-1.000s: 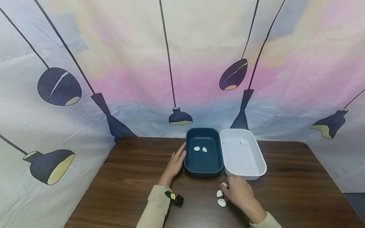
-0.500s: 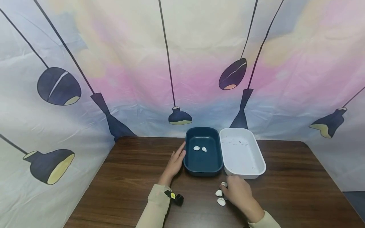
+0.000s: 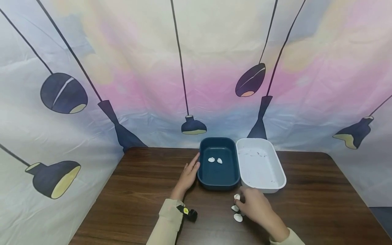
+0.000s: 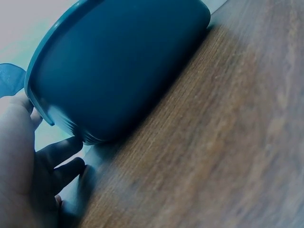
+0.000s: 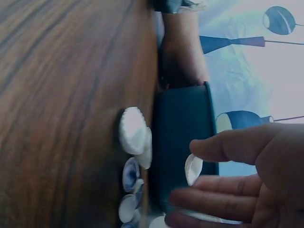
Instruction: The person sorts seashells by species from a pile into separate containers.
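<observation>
White curved shell [image 5: 193, 169] | right hand [image 3: 256, 205] pinches it | dark-teal rectangular tray [image 3: 218, 175] | left hand [image 3: 187, 175], fingers loosely extended, touches its left edge

The bare left grip [image 3: 187, 174] reaches forward out of a pale beige, cuffed fabric sleeve [image 3: 166, 217], fingers [image 3: 193, 164] extended and slightly parted. The bare right grip [image 3: 255, 205] angles forward and leftward, thumb [image 5: 230, 144] and forefinger [image 5: 232, 184] close together in a pinch.

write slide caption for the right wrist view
Right hand pinches a white shell near a teal tray, other shells on the table.
</observation>
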Motion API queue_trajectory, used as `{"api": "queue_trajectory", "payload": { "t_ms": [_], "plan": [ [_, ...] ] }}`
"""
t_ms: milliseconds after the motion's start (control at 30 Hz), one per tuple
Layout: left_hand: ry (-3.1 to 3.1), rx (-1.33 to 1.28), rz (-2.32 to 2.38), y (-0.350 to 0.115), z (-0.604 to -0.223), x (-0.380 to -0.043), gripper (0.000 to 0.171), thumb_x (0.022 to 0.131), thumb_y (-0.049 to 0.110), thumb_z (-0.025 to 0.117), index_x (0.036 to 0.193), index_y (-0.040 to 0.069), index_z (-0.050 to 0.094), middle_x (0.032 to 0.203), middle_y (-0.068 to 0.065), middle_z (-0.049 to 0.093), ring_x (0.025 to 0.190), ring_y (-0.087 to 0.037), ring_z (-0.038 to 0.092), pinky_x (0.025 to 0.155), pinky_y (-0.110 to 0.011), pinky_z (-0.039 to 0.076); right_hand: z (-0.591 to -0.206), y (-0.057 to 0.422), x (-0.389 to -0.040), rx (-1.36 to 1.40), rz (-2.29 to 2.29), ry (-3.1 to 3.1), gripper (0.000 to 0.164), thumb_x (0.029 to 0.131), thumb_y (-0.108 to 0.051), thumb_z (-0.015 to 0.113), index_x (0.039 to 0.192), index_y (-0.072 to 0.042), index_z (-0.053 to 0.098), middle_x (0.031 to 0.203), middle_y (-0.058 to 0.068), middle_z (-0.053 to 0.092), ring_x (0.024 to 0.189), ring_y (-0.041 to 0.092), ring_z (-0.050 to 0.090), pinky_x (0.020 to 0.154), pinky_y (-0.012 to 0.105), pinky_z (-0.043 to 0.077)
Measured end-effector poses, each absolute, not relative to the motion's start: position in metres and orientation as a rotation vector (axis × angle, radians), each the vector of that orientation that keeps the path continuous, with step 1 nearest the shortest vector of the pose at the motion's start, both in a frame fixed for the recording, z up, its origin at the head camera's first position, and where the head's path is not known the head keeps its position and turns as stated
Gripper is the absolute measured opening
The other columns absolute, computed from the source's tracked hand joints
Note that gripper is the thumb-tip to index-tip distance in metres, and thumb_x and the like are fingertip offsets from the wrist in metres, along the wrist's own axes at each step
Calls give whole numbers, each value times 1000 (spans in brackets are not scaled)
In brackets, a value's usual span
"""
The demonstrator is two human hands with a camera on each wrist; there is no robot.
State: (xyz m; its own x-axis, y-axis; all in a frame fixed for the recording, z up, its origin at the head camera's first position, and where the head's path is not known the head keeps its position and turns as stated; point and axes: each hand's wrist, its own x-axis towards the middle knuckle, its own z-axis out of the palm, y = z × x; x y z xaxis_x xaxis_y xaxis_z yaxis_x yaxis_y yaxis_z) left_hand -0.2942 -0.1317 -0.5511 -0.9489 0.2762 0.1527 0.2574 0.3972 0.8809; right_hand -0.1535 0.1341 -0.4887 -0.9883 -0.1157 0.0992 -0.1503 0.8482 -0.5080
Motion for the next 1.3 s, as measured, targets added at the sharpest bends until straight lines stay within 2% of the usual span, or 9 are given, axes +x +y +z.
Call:
{"api": "queue_trajectory", "payload": {
  "t_ms": [133, 267, 367, 500, 733, 1033, 1300],
  "plan": [
    [2615, 485, 1629, -132, -551, -294, 58, 116, 46, 35, 168, 21, 32, 171, -5, 33, 157, -34, 31, 128, -62, 0, -486, 135, -154, 290, 1053, -2920, 16, 83, -5, 85, 92, -8, 72, 77, -4, 73, 63, 4, 62, 57, 27, 54],
    [2612, 476, 1631, -133, -550, -292, 58, 116, 45, 35, 168, 20, 32, 171, -6, 34, 157, -35, 31, 128, -62, 0, -484, 136, -155, 381, 1268, -2877, 21, 84, 3, 80, 104, 2, 72, 80, 1, 74, 56, 7, 65, 49, 23, 55],
    [2614, 470, 1633, -133, -549, -291, 59, 115, 46, 36, 168, 21, 32, 170, -5, 34, 156, -35, 31, 128, -62, 0, -482, 137, -156, 441, 1341, -2848, 23, 86, 5, 78, 108, 6, 72, 80, 1, 73, 52, 8, 63, 46, 24, 54],
    [2615, 461, 1635, -132, -549, -291, 58, 115, 47, 36, 168, 22, 34, 170, -5, 35, 157, -35, 31, 128, -62, 1, -480, 137, -159, 504, 1324, -2809, 23, 88, 2, 77, 110, 4, 73, 82, -2, 72, 56, 3, 62, 47, 24, 54],
    [2603, 464, 1646, -131, -548, -291, 56, 116, 44, 36, 167, 22, 35, 170, -6, 36, 156, -36, 31, 128, -62, 0, -478, 141, -171, 667, 1400, -2689, 21, 89, -7, 81, 108, -2, 77, 85, -10, 71, 76, 2, 65, 72, 26, 57],
    [2603, 467, 1639, -132, -548, -293, 57, 116, 46, 35, 167, 22, 34, 170, -5, 35, 157, -35, 31, 128, -62, 0, -477, 144, -198, 804, 1454, -2642, 27, 91, -13, 84, 113, 1, 76, 90, -7, 72, 83, 5, 67, 75, 29, 59],
    [2607, 482, 1636, -131, -547, -292, 60, 115, 49, 35, 168, 22, 33, 170, -5, 34, 156, -35, 31, 128, -62, 0, -475, 142, -223, 829, 1512, -2657, 26, 89, -12, 86, 112, -3, 77, 92, -4, 73, 84, 9, 67, 76, 27, 59]
  ]
}}
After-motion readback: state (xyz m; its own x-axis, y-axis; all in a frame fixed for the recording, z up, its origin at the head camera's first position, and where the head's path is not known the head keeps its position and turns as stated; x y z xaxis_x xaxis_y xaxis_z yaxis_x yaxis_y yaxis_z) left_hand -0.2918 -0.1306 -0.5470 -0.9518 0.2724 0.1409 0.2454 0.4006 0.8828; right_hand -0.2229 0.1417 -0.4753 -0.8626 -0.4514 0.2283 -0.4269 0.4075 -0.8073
